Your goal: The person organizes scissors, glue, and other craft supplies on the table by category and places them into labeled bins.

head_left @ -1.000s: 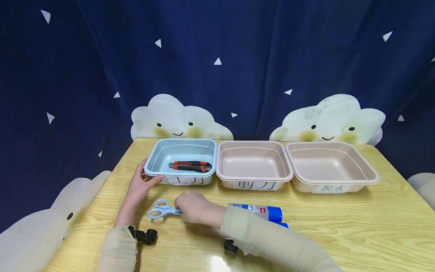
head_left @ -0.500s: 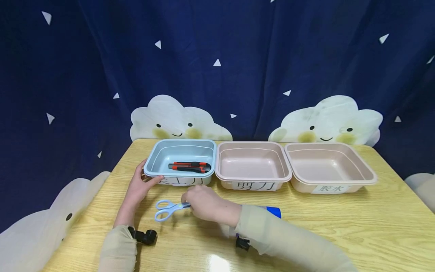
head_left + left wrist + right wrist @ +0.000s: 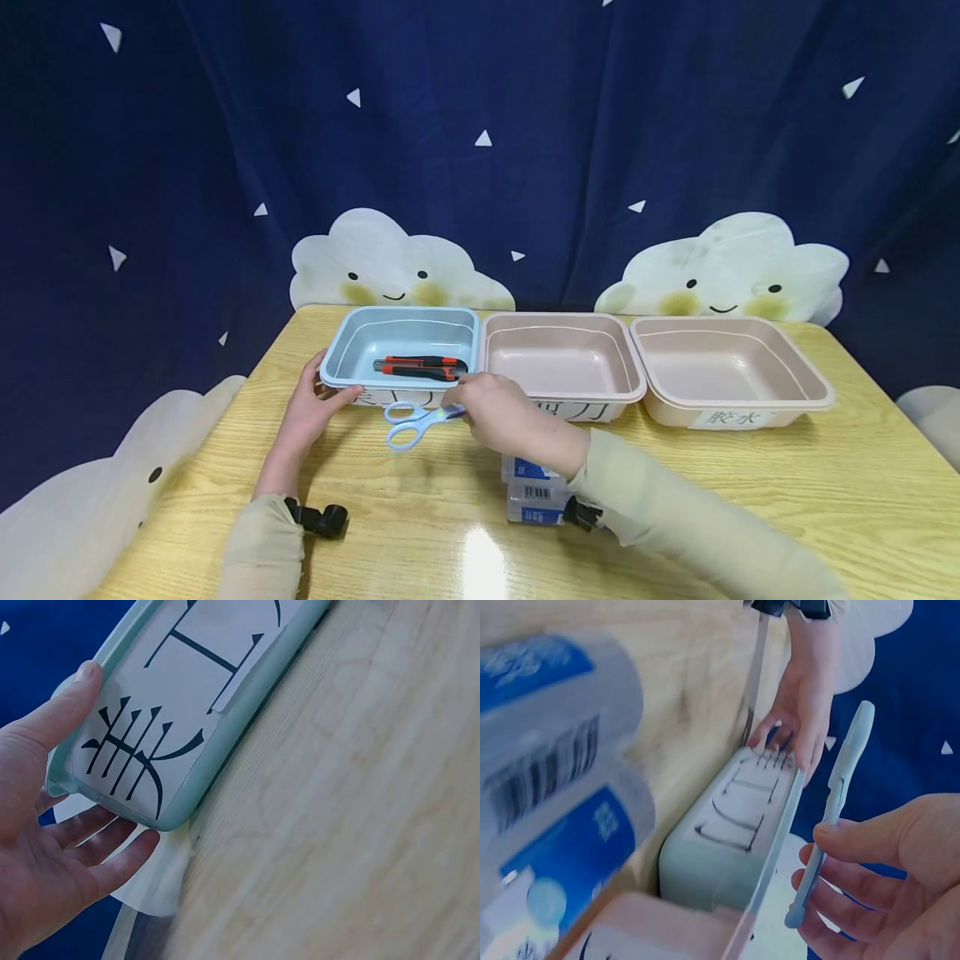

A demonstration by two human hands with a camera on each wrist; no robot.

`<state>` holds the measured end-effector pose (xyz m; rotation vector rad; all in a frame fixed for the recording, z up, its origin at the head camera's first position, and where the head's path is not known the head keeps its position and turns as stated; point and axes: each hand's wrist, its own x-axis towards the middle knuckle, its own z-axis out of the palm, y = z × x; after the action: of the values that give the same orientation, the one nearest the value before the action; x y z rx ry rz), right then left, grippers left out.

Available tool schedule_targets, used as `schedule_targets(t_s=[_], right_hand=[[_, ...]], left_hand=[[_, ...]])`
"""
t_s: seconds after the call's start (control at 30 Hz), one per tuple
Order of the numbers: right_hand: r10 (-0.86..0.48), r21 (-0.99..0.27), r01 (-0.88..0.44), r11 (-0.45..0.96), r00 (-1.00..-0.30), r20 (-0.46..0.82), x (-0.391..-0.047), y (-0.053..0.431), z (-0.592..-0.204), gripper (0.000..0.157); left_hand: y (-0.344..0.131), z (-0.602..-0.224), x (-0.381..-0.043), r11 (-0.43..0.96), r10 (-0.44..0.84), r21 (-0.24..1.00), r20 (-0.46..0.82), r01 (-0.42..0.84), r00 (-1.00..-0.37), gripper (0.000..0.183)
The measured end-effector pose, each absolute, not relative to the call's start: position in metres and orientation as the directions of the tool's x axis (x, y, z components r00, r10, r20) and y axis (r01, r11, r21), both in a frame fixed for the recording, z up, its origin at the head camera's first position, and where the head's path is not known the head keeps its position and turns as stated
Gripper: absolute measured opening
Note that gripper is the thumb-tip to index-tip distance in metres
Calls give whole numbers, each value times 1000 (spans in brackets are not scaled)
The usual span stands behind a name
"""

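Blue-handled scissors [image 3: 431,417] are pinched at their blade end by my right hand [image 3: 506,417], their finger loops pointing left. They are above the table, just in front of the blue bin [image 3: 360,385]. In the right wrist view the scissors [image 3: 845,761] appear edge-on between thumb and fingers. My left hand [image 3: 311,412] holds the front left corner of the blue bin. The left wrist view has its thumb on the rim and its fingers at the end wall. Two box cutters [image 3: 420,368] with black and red handles lie inside that bin.
Two pink bins [image 3: 562,392] [image 3: 738,404] stand in a row right of the blue one, each with a paper label in front. Below my right forearm lie two clear glue sticks [image 3: 536,504] with blue labels. A dark blue curtain [image 3: 480,183] hangs behind the table.
My right hand has carried the scissors right, up and toward the bins. The clear ends of the glue sticks have come into view. My left hand has stayed at the blue bin.
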<state>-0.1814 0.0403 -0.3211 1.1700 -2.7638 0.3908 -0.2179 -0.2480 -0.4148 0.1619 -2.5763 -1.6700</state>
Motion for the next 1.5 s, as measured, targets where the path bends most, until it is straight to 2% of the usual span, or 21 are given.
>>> schedule_targets(t_s=[0.27, 0.6, 0.87, 1.5], right_hand=[[-648, -181, -692, 699, -720, 249, -193, 59, -317, 31], [-622, -241, -688, 684, -723, 299, -209, 84, -312, 21], [-561, -291, -617, 731, -787, 257, -221, 104, -315, 23], [-475, -261, -528, 808, -846, 243, -248, 143, -340, 23]], left_hand=[[-248, -414, -217, 401, -126, 914, -1, -52, -992, 91], [-247, -412, -217, 394, -130, 917, -11, -62, -991, 91], [-247, -412, -216, 386, -124, 920, -11, -59, -992, 92], [-247, -415, -217, 385, -120, 922, 2, -45, -993, 91]])
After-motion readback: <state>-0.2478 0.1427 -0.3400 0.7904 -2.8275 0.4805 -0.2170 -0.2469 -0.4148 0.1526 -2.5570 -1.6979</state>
